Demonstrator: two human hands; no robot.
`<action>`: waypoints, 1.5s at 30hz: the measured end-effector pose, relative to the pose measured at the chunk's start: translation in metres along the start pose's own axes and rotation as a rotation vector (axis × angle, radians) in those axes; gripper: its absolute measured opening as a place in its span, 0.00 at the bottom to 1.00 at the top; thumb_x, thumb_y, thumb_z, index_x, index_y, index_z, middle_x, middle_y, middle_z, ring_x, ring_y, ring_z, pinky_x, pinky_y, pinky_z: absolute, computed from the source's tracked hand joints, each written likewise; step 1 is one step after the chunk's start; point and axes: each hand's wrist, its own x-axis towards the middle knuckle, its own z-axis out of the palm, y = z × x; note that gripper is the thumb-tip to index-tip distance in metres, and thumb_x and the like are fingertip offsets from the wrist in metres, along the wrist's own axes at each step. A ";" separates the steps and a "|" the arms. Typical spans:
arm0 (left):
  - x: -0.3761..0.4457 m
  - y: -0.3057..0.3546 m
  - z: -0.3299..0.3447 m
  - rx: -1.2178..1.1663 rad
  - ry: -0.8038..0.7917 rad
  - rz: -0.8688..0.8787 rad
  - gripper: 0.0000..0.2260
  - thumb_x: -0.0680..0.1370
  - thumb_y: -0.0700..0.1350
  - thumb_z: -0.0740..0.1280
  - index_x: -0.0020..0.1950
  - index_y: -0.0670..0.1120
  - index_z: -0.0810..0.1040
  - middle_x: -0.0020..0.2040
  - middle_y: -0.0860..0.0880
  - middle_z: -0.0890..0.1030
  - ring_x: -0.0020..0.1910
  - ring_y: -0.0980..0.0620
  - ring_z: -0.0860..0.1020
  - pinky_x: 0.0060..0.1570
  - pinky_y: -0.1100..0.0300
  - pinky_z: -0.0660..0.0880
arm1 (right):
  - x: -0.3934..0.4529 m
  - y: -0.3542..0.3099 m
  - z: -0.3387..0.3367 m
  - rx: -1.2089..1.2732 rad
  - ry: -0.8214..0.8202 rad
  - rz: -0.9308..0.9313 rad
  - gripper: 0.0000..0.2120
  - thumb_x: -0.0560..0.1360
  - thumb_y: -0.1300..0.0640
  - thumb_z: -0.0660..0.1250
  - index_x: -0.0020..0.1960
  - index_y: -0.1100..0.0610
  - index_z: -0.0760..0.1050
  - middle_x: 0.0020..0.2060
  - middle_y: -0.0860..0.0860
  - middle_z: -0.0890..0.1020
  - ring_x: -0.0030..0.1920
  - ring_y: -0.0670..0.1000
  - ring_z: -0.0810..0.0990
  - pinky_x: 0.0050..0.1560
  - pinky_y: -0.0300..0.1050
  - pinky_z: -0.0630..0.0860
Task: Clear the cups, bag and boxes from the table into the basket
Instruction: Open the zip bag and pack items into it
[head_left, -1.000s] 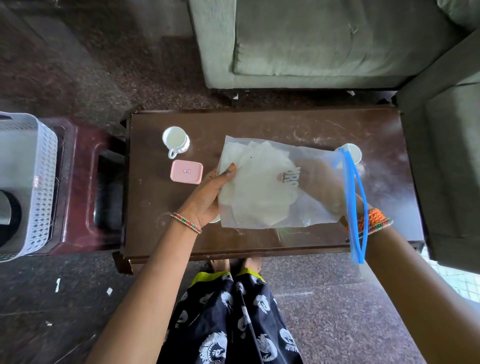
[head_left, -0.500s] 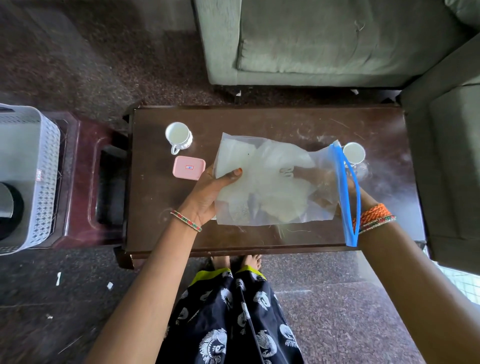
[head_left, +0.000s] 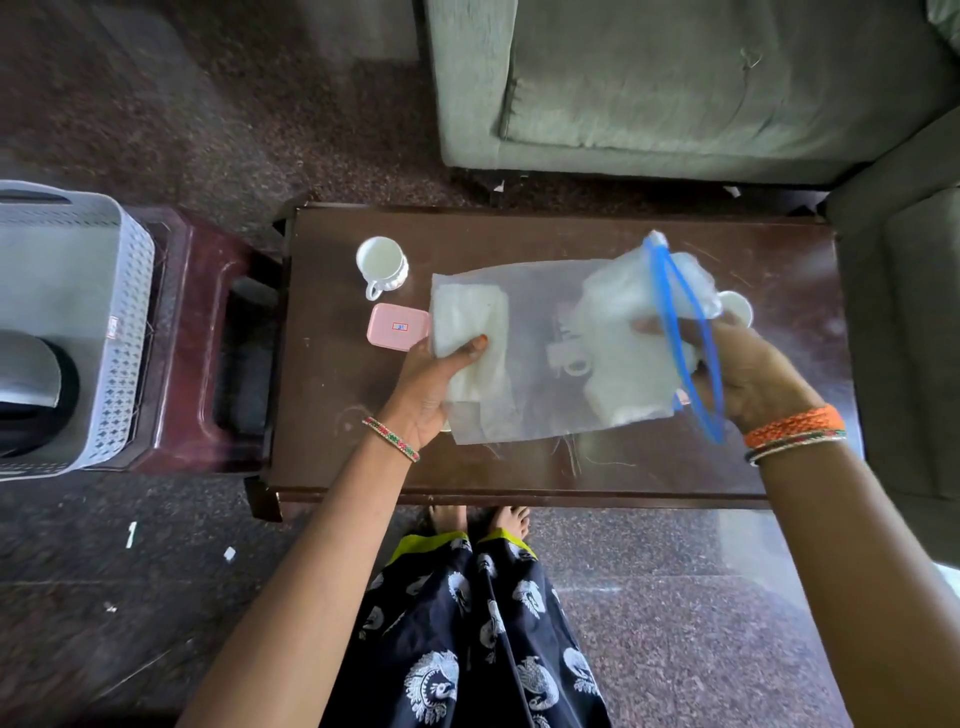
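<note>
Both hands (left hand (head_left: 436, 384), right hand (head_left: 753, 374)) closed on translucent blue-rimmed plastic bag (head_left: 545, 353) over dark wooden table (head_left: 519, 467); white ceramic cup (head_left: 382, 262) and pink plastic box (head_left: 397, 327) remain on table; white lattice basket (head_left: 119, 332) left of table, bag not yet in.

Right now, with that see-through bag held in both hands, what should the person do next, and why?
Probably carry the bag leftward to the white basket. The left hand pinches its closed end, the right hand holds the blue-rimmed mouth, so it is already gripped. The basket stands left of the table; the cup and pink box still wait.
</note>
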 end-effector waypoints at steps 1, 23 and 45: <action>-0.001 0.000 -0.004 -0.005 0.028 0.016 0.12 0.73 0.36 0.69 0.55 0.45 0.77 0.50 0.47 0.82 0.47 0.50 0.82 0.48 0.53 0.81 | -0.001 -0.001 -0.003 0.044 0.083 -0.073 0.07 0.66 0.62 0.71 0.42 0.53 0.81 0.38 0.51 0.84 0.35 0.49 0.84 0.35 0.44 0.82; -0.011 0.003 0.006 -0.268 -0.083 0.090 0.09 0.75 0.39 0.64 0.54 0.48 0.76 0.48 0.48 0.82 0.50 0.52 0.80 0.49 0.56 0.79 | -0.001 0.025 0.040 -0.423 0.088 -0.070 0.13 0.77 0.49 0.66 0.46 0.59 0.81 0.33 0.48 0.83 0.32 0.41 0.80 0.33 0.34 0.74; -0.021 0.045 -0.058 0.211 0.098 0.410 0.09 0.72 0.48 0.67 0.51 0.57 0.81 0.64 0.50 0.77 0.58 0.63 0.75 0.58 0.62 0.71 | 0.004 0.019 0.066 -0.382 0.226 -0.364 0.06 0.73 0.56 0.73 0.41 0.58 0.78 0.31 0.47 0.84 0.32 0.45 0.83 0.29 0.37 0.76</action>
